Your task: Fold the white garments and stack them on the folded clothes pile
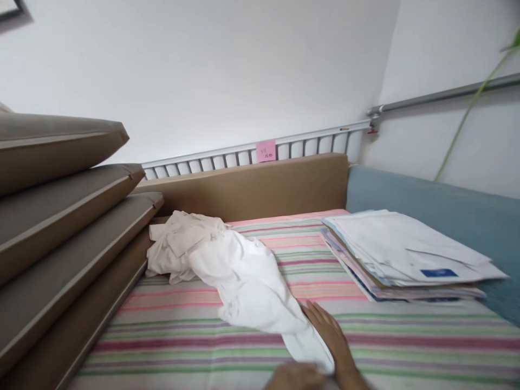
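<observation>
A crumpled white garment (pixel 249 281) lies stretched across a striped bed sheet (pixel 182 341), its narrow end towards me. It looks like a shirt, though its full shape is hidden in the folds. My right hand (pixel 331 336) rests along the right side of that end, fingers extended and lying flat. At the bottom edge of the view my left hand (pixel 296 376) is beside the same end, blurred and partly cut off. Its fingers cannot be made out. Beyond them, the garment's far end meets a bunched off-white cloth (pixel 179 244).
To the right sits a stack of folded clothes (pixel 398 249), white on top. Several brown cushions (pixel 73 238) are piled at the left. A brown padded board (pixel 252 187) and a blue one (pixel 430 211) border the bed. A pink note (pixel 265 151) hangs on the radiator (pixel 218 161).
</observation>
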The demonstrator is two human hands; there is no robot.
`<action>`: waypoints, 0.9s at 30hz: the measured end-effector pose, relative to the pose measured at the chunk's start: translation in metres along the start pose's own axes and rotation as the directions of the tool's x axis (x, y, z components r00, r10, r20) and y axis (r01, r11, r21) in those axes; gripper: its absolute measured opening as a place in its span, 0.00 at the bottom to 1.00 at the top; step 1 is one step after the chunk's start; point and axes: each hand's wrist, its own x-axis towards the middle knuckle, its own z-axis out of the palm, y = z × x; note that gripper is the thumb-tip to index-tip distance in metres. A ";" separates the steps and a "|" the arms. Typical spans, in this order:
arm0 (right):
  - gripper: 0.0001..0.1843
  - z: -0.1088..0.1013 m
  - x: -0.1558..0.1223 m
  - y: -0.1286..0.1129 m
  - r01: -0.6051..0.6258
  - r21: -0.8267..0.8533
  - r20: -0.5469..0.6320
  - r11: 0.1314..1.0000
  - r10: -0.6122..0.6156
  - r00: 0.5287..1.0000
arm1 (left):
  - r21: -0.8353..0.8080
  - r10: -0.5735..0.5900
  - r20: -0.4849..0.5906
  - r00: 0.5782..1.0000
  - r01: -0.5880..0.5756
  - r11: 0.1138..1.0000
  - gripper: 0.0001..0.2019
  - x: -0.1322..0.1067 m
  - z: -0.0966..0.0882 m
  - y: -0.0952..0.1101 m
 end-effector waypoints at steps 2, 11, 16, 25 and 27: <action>0.25 -0.012 -0.003 -0.005 -0.025 0.069 0.078 0.997 0.020 0.997 | -0.011 -0.032 -0.075 0.997 0.031 0.999 0.25 -0.006 -0.016 -0.008; 0.26 -0.019 -0.034 -0.011 -0.118 0.527 0.014 0.841 0.130 0.991 | 0.087 -0.588 -0.383 0.713 0.661 0.745 0.37 0.020 -0.089 -0.097; 0.42 -0.023 -0.059 -0.022 -0.178 0.654 0.099 0.735 0.151 0.984 | 0.072 -0.558 -0.335 0.759 0.611 0.788 0.19 0.006 -0.074 -0.086; 0.18 -0.026 -0.072 -0.034 -0.182 0.527 0.049 0.830 0.184 0.982 | -0.278 -0.565 -0.281 0.776 0.497 0.822 0.20 -0.109 -0.032 -0.034; 0.17 -0.029 -0.070 -0.036 -0.213 0.578 0.041 0.788 0.232 0.972 | -0.299 -0.577 -0.266 0.772 0.503 0.811 0.20 -0.120 -0.029 -0.024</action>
